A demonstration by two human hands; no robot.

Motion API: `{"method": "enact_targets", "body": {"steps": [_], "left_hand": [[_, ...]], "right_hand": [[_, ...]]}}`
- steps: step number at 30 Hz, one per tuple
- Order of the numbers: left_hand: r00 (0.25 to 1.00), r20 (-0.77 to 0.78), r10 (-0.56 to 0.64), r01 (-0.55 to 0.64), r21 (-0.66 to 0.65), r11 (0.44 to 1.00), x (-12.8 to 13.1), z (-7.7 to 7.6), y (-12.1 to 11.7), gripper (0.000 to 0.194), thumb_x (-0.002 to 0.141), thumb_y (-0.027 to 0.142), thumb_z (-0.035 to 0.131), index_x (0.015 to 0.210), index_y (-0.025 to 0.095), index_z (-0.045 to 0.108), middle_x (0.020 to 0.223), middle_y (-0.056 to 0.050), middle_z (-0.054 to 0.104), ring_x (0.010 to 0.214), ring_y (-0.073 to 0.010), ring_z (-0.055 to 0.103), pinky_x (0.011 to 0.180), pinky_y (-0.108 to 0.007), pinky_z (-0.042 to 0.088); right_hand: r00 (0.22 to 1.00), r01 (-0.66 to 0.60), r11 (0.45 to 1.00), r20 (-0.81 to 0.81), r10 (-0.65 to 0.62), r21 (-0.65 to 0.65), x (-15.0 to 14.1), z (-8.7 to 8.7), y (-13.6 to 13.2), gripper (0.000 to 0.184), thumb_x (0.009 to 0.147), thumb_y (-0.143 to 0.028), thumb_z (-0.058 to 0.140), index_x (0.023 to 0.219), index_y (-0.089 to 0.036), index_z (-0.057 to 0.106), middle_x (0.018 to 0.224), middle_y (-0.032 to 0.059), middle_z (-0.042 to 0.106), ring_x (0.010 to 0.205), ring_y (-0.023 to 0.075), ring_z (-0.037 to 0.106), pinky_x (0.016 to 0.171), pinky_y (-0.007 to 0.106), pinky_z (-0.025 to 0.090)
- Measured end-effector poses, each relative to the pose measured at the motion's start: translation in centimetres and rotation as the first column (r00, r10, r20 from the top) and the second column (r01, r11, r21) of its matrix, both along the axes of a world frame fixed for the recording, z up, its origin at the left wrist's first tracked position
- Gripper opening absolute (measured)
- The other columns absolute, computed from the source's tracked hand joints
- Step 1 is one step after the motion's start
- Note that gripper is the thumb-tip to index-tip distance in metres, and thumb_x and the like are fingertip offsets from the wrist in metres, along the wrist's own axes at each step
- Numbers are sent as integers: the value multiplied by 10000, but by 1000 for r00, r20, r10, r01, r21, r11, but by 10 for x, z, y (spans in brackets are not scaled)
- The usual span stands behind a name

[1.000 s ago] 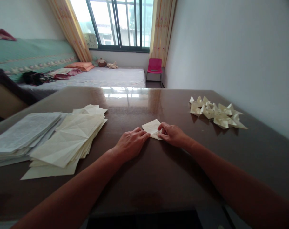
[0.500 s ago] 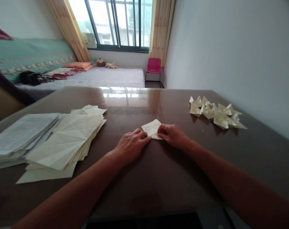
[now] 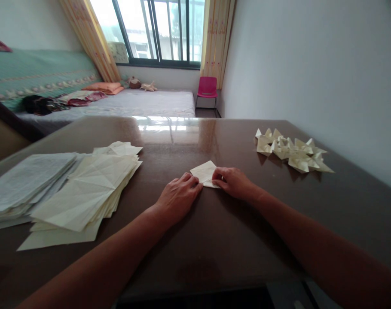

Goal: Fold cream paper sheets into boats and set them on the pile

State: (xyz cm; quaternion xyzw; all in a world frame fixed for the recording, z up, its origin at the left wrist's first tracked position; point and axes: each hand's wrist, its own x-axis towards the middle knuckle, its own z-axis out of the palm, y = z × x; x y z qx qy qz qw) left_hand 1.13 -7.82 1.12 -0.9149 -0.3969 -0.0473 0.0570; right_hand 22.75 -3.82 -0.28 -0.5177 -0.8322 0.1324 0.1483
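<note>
A small folded piece of cream paper (image 3: pixel 203 171) lies on the brown table (image 3: pixel 189 240) in front of me. My left hand (image 3: pixel 180 193) is closed on its near left edge, thumb and fingertips against the paper. At its right side my right hand (image 3: pixel 232 182) pinches the near right edge between thumb and curled fingers. Fingers cover parts of both edges, so the exact folds there are hidden. To the left sits a stack of creased cream paper sheets (image 3: pixel 89 184). Several folded paper shapes (image 3: pixel 287 148) with pointed corners are grouped at the right.
A pile of greyish printed sheets (image 3: pixel 28 182) lies at the table's left, partly beneath the cream stack. Past the far edge are a bed (image 3: pixel 157 102) and a pink chair (image 3: pixel 207 88). A white wall (image 3: pixel 311 64) runs along the right side.
The view has shifted slightly. Both hands keep nearly the same hold on the folded paper, with no clear change in its shape.
</note>
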Motion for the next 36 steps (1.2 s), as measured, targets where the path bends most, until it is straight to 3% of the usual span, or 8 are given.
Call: {"method": "enact_targets", "body": {"steps": [9,14,18,23,29,34,36], "left_hand": [[999,-50,8,-7,29,1000,7,-6,-2,376,940,243,423,1313,268,459,1194,-53,563,1100,-220,489,839,-347,474],[996,-89,6,-2,47,999,10,-4,-3,337,945,249,420,1273,279,494,1277,-24,545,1129,-211,481,833,-336,475],[995,-100,19,-14,48,999,11,-2,-4,326,940,251,434,1254,283,514,1263,-11,567,1120,-211,487,831,-333,481],[994,-107,37,-34,35,999,13,-1,-4,363,923,224,455,1276,292,505,1247,-12,575,1120,-217,489,822,-338,494],[995,-90,33,-28,55,998,11,-5,-2,375,911,201,461,1271,293,520,1234,-27,577,1121,-219,490,829,-336,492],[999,-39,29,-26,80,996,8,-8,2,352,923,223,447,1249,314,546,1154,-40,603,1070,-210,515,826,-332,488],[999,-30,30,-28,80,996,8,-7,3,341,929,230,438,1236,316,558,1121,-38,612,1043,-208,525,812,-330,489]], "right_hand": [[996,-16,1000,85,14,25,-2,7,-3,114,866,-280,540,888,-218,634,881,15,661,762,139,585,653,239,356],[943,-196,958,309,125,208,-8,23,-24,174,907,-265,503,900,-208,667,1047,72,604,959,203,530,723,289,375],[875,-287,931,456,159,227,-14,26,-46,229,908,-173,466,1048,-151,646,1052,121,605,1015,240,499,772,356,391],[841,-250,953,526,127,170,-18,26,-62,232,880,-142,473,970,-150,687,1056,144,615,1029,264,493,811,417,387],[811,-104,993,582,54,53,-19,43,-66,186,840,-156,536,815,-152,720,959,158,642,960,278,517,745,417,391],[894,-79,949,443,-67,304,-17,42,-56,246,898,-138,443,955,-140,682,1029,148,631,976,264,523,742,400,390],[902,-88,939,426,-66,332,-19,37,-53,244,902,-138,437,963,-142,673,1050,145,628,975,259,529,731,386,390]]}}
